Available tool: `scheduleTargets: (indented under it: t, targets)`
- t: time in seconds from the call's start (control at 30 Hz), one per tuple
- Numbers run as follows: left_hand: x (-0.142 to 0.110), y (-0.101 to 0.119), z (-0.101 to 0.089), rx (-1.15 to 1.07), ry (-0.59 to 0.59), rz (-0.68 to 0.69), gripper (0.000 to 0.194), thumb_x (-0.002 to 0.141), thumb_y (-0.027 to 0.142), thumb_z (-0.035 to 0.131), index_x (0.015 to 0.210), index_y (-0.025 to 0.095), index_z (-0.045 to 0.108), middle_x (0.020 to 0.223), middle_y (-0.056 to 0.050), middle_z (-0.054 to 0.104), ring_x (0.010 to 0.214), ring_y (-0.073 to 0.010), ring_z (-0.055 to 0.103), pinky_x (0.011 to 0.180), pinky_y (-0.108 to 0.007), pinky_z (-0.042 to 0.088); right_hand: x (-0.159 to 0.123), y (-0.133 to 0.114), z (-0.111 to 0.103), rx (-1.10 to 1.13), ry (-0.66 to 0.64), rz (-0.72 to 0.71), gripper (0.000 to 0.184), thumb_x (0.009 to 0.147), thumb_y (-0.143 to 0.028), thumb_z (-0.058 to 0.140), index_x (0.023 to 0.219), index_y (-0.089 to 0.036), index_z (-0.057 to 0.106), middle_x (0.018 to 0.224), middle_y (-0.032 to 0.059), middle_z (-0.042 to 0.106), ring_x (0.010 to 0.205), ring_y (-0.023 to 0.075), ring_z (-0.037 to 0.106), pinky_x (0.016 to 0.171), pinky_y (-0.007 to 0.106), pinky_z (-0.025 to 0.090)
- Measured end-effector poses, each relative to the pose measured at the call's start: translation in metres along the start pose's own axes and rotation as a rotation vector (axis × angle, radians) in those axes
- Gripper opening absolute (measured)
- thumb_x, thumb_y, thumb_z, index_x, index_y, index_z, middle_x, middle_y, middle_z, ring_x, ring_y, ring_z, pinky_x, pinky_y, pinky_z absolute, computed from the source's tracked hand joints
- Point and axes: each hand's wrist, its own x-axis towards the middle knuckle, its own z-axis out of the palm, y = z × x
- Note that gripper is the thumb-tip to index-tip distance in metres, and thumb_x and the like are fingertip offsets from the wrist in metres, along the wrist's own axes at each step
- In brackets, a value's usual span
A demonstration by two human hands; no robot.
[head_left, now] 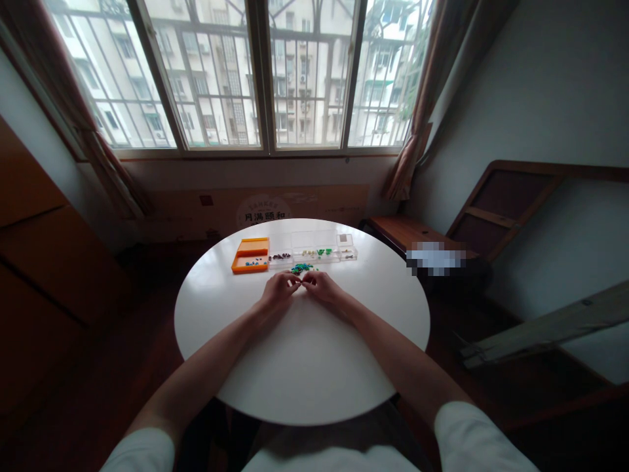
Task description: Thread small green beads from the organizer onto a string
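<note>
Both hands meet over the middle of a round white table (pixel 304 354). The fingers of my left hand (pixel 281 287) and my right hand (pixel 320 286) are pinched together around a tiny dark piece (pixel 301 282), too small to name. Just beyond the fingertips lies a loose pile of small green, blue and dark pieces (pixel 302 268). Behind my left hand stands an open orange box (pixel 250 267) with a few blue and dark pieces in it. Clear plastic boxes (pixel 299 257) line up to its right, holding dark, cream and green pieces.
A wooden bench (pixel 398 229) stands beyond the table's right edge, with a blurred white item (pixel 435 258) on it. A printed cardboard panel (pixel 334 200) leans under the barred window (pixel 265 85). Wooden planks (pixel 550 328) are at the right, an orange-brown cabinet (pixel 34 262) at the left.
</note>
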Motion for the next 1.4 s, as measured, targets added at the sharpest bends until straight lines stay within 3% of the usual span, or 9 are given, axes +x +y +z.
scheduleTargets:
  t: [0.47, 0.57, 0.67, 0.8, 0.97, 1.13, 1.3, 1.4]
  targets:
    - [0.001, -0.004, 0.003, 0.002, 0.034, 0.007, 0.020, 0.082, 0.034, 0.058, 0.088, 0.022, 0.073, 0.082, -0.001, 0.067, 0.063, -0.0103, 0.059, 0.059, -0.021, 0.040, -0.001, 0.001, 0.002, 0.023, 0.019, -0.012, 0.014, 0.080, -0.022, 0.057, 0.083, -0.013, 0.067, 0.069, 0.0023, 0.064, 0.062, 0.0116, 0.055, 0.058, 0.022, 0.042]
    - [0.001, -0.001, 0.001, -0.011, 0.050, -0.013, 0.020, 0.080, 0.034, 0.059, 0.088, 0.022, 0.073, 0.081, 0.000, 0.068, 0.062, -0.0100, 0.058, 0.058, -0.021, 0.040, 0.000, 0.004, 0.003, 0.026, 0.076, 0.008, 0.013, 0.078, -0.022, 0.058, 0.082, -0.014, 0.068, 0.069, 0.0030, 0.065, 0.062, 0.0124, 0.057, 0.058, 0.022, 0.043]
    - [0.002, 0.002, -0.004, 0.007, 0.071, -0.062, 0.021, 0.081, 0.036, 0.057, 0.084, 0.022, 0.072, 0.081, 0.000, 0.068, 0.061, -0.0105, 0.058, 0.058, -0.022, 0.039, 0.006, 0.006, 0.000, -0.019, 0.187, 0.123, 0.010, 0.074, -0.021, 0.062, 0.074, -0.013, 0.068, 0.070, 0.0056, 0.067, 0.064, 0.0141, 0.060, 0.058, 0.023, 0.045]
    - [0.003, 0.004, -0.010, 0.055, 0.103, -0.156, 0.022, 0.082, 0.036, 0.056, 0.082, 0.022, 0.072, 0.083, -0.001, 0.068, 0.064, -0.0119, 0.058, 0.057, -0.022, 0.036, 0.025, 0.005, -0.006, 0.039, 0.147, 0.343, 0.010, 0.072, -0.019, 0.063, 0.073, -0.010, 0.068, 0.066, 0.0064, 0.068, 0.051, 0.0117, 0.059, 0.048, 0.020, 0.043]
    - [0.002, 0.001, -0.011, 0.075, 0.082, -0.204, 0.022, 0.082, 0.036, 0.055, 0.079, 0.020, 0.071, 0.084, -0.002, 0.069, 0.066, -0.0122, 0.058, 0.058, -0.022, 0.035, 0.069, 0.000, -0.003, 0.083, 0.149, 0.422, 0.009, 0.071, -0.016, 0.064, 0.067, -0.009, 0.068, 0.055, 0.0034, 0.064, 0.047, 0.0093, 0.057, 0.041, 0.015, 0.037]
    - [-0.001, -0.003, -0.006, 0.089, 0.068, -0.169, 0.023, 0.083, 0.035, 0.053, 0.080, 0.020, 0.070, 0.084, -0.001, 0.068, 0.069, -0.0125, 0.058, 0.058, -0.022, 0.034, 0.104, -0.003, -0.001, 0.352, 0.199, 0.557, 0.009, 0.074, -0.017, 0.065, 0.074, -0.008, 0.066, 0.069, 0.0083, 0.069, 0.047, 0.0068, 0.055, 0.042, 0.015, 0.039]
    - [-0.001, -0.003, -0.005, 0.083, 0.067, -0.167, 0.023, 0.083, 0.035, 0.053, 0.077, 0.021, 0.069, 0.082, 0.000, 0.068, 0.067, -0.0123, 0.058, 0.058, -0.022, 0.034, 0.093, -0.003, -0.011, 0.409, 0.228, 0.546, 0.013, 0.080, -0.016, 0.058, 0.086, -0.008, 0.066, 0.079, 0.0100, 0.071, 0.050, 0.0056, 0.056, 0.045, 0.014, 0.041]
    - [-0.001, -0.002, -0.005, 0.095, 0.074, -0.177, 0.023, 0.083, 0.036, 0.053, 0.077, 0.021, 0.070, 0.082, -0.001, 0.068, 0.069, -0.0131, 0.057, 0.060, -0.023, 0.035, 0.076, 0.001, -0.018, 0.327, 0.240, 0.516, 0.015, 0.079, -0.015, 0.058, 0.087, -0.007, 0.067, 0.077, 0.0094, 0.070, 0.050, 0.0071, 0.056, 0.045, 0.016, 0.041]
